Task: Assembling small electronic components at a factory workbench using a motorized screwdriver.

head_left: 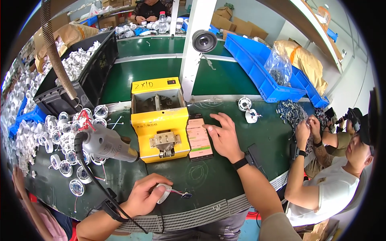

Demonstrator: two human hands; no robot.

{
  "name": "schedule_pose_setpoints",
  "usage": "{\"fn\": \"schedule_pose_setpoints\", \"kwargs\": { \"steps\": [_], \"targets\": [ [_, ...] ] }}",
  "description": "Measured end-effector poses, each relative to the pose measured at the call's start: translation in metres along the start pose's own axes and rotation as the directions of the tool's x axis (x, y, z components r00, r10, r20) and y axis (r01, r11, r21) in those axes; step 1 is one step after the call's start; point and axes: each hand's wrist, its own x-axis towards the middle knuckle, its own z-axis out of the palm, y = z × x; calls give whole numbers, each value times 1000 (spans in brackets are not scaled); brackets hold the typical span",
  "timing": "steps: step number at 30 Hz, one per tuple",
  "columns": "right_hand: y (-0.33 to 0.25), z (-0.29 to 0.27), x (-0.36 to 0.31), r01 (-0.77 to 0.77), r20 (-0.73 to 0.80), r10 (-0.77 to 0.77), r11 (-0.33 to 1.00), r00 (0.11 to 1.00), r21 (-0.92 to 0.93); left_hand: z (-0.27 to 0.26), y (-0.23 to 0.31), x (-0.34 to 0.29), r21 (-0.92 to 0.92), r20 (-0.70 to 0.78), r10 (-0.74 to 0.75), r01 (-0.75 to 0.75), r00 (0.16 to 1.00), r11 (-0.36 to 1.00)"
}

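the left hand (145,195) pinched a round white plastic cap (164,194), wired to a small blue circuit board (186,195), near the perforated grey edge strip (207,211) of the green counter (219,178). the right hand (226,138), fingers loosely spread, hung over the right edge of a lit rectangular phone (200,140); bare surface separated the hands.

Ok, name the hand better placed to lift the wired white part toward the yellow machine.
Left, most likely: the left hand holds the white part near the yellow machine, while the right hand is by the phone.
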Motion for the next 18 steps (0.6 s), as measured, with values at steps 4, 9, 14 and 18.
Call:
{"fn": "schedule_pose_setpoints", "kwargs": {
  "steps": [4,9,14,18],
  "targets": [
    [-2,0,1,0,-5,0,1000,1000,19,-1,0,-1,6,-4,7,-7,1000,1000],
    [0,1,1,-43,-20,45,997,999,63,-2,-1,0,15,12,1,-1,1000,1000],
    [0,-4,0,-31,-25,32,999,999,30,-1,0,1,-6,25,-19,19,1000,1000],
    [-28,-21,-2,-84,-53,109,934,993,347,-2,-5,-2,-91,11,-87,87,996,992]
  ]
}}
